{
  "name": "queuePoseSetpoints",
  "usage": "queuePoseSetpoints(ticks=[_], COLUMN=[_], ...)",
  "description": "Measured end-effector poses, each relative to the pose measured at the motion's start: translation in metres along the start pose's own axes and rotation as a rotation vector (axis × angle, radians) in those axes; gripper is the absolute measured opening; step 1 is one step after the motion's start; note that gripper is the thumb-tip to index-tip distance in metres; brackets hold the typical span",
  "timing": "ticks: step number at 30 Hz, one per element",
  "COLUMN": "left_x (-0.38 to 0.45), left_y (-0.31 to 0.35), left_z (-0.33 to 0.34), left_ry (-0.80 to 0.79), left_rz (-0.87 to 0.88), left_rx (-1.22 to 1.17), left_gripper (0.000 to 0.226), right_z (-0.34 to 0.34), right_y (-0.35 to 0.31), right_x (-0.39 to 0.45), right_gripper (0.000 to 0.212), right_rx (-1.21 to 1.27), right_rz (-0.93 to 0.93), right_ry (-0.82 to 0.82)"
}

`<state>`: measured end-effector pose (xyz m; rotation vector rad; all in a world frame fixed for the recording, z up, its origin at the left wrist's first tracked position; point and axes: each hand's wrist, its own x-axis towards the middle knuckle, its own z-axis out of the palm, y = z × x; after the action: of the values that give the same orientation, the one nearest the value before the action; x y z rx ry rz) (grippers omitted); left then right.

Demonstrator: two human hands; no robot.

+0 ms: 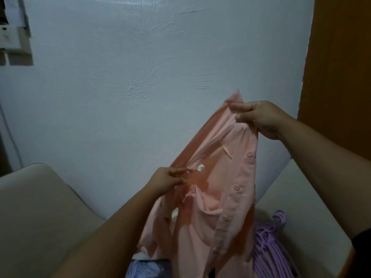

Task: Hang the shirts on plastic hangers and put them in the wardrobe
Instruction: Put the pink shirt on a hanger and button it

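Note:
A pale pink button-up shirt hangs in the air in front of me, its button placket running down the right side. My right hand grips the shirt's top edge, held high near the collar. My left hand pinches the fabric lower down on the left, close to a small white label. A heap of lilac plastic hangers lies on the seat at the lower right, partly hidden by the shirt.
I face a cream sofa against a pale blue wall. A brown wooden panel stands at the right. Bluish-white clothing lies on the seat below the shirt.

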<state>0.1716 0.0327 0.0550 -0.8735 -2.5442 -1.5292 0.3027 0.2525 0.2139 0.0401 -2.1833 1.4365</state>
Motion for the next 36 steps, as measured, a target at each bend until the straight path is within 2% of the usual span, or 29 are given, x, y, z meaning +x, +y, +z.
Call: queuePoseSetpoints(ticks=[3,8,11,13,15,19,22,25,27,32,36], left_x=[0.006,0.005,-0.006,-0.017,-0.026,-0.042,-0.053,-0.064,-0.069,-0.075,-0.085], left_y=[0.009,0.028,0.026,0.026,0.032,0.041,0.036,0.033,0.041,0.088,0.138], left_z=[-0.029,-0.070,-0.071,-0.072,-0.077,-0.088,-0.085,-0.086,-0.094,-0.136,-0.167], left_ry=[0.025,-0.084,-0.082,-0.062,-0.097,-0.243,-0.310,-0.217,-0.158,-0.074,0.006], left_rz=[0.030,0.069,0.032,-0.002,-0.033,-0.090,-0.163,-0.183,-0.154,-0.030,0.025], left_rx=[0.146,0.323,0.273,0.102,0.017,0.297,0.214,0.077,0.079,0.334,0.443], left_gripper=[0.046,0.039,0.029,0.022,0.027,0.036,0.039,0.034,0.037,0.052,0.055], right_z=[-0.016,-0.027,-0.025,-0.026,-0.030,-0.036,-0.033,-0.028,-0.028,-0.032,-0.033], right_y=[0.014,0.036,0.047,0.052,0.054,0.054,0.055,0.055,0.052,0.028,0.003], right_x=[-0.011,-0.024,-0.031,-0.036,-0.043,-0.056,-0.067,-0.076,-0.082,-0.090,-0.092], right_gripper=[0.047,0.045,0.044,0.043,0.042,0.040,0.037,0.031,0.030,0.052,0.060], right_rx=[-0.051,-0.012,0.026,0.086,0.129,0.102,0.017,-0.002,0.020,0.029,0.075], right_rz=[0.008,0.013,0.025,0.038,0.051,0.067,0.102,0.137,0.142,0.057,-0.067], right_ry=[0.037,0.110,0.139,0.165,0.180,0.177,0.195,0.155,0.093,-0.013,0.054])
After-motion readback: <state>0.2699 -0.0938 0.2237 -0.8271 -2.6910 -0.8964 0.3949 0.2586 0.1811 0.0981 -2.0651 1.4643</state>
